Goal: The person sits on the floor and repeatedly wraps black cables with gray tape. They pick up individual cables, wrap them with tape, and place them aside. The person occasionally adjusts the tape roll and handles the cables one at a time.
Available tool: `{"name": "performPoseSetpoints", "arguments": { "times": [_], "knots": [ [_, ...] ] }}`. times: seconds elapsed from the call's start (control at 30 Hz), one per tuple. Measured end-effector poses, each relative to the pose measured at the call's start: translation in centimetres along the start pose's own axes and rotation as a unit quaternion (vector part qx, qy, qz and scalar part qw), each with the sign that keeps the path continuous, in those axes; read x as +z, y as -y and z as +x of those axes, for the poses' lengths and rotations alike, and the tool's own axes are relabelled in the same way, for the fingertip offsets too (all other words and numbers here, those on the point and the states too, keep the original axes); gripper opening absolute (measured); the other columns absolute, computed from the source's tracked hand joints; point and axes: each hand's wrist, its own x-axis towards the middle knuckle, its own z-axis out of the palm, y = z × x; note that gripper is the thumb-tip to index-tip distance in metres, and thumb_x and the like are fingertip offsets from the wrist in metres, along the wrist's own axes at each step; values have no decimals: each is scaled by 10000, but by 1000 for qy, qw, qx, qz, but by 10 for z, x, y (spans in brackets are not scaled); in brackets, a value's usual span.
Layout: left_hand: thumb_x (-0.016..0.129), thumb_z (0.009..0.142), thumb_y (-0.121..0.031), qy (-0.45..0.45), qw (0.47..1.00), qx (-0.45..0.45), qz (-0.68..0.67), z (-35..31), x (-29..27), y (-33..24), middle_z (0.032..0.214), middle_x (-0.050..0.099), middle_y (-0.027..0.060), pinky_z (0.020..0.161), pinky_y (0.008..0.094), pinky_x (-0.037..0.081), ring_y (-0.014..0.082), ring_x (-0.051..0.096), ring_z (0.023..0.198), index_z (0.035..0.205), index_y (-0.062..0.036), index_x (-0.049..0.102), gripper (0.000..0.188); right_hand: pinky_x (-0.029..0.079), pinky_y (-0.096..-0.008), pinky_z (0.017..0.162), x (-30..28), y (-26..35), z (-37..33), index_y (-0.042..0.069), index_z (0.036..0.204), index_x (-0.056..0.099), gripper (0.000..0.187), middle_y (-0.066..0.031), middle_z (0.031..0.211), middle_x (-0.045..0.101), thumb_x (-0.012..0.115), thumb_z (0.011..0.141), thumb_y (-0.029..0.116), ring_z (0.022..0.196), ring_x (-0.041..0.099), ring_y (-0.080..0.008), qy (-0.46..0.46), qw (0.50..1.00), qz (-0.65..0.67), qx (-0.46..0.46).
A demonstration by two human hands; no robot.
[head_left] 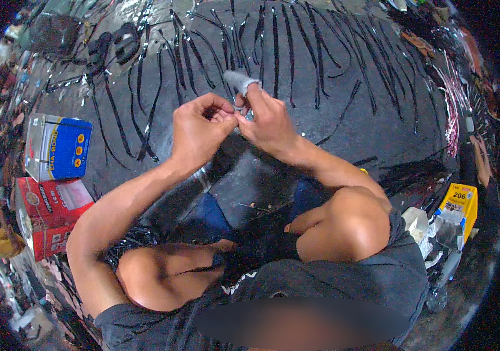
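Note:
My left hand [203, 127] and my right hand [270, 121] meet over the middle of a dark work surface [326, 126]. Both are closed, with thumbs and fingertips pinched close together. Whatever lies between the fingertips is too small to make out. A grey sleeve-like wrap [241, 81] covers a raised finger of my right hand. Beyond my hands, long thin black strips [292, 55] lie spread side by side across the surface, several of them reaching toward me.
At the left stand a blue-and-white tin [60, 147] and a red box [51, 216]. A yellow box [461, 205] sits at the right beside clear plastic pieces [448, 231]. Pink and white strands [453, 111] lie at the far right. Black coiled bundles [124, 44] rest at the far left.

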Motion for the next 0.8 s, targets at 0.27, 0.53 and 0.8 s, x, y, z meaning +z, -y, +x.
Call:
{"name": "performPoseSetpoints", "arguments": {
  "times": [0.27,0.53,0.8],
  "knots": [
    [647,752,-53,3,997,76,28,9,0,-9,666,631,36,581,244,467,63,559,617,793,-14,648,57,539,-351,701,30,-22,-20,20,1210,450,493,-112,1000,616,708,796,94,834,654,-209,49,806,462,366],
    [642,699,-42,58,993,79,63,10,2,-20,618,603,110,555,301,474,152,583,544,748,-9,622,62,522,-385,759,1,-7,-6,-5,1288,421,725,-155,1200,526,792,690,165,906,608,-253,-34,998,47,27],
    [656,747,-34,9,990,141,-7,7,8,-11,697,667,44,605,242,497,76,611,636,784,-12,654,44,541,-277,794,14,-24,-10,78,1381,364,705,-86,1246,483,682,761,-32,903,575,-129,-31,843,468,264]
  ]
}}
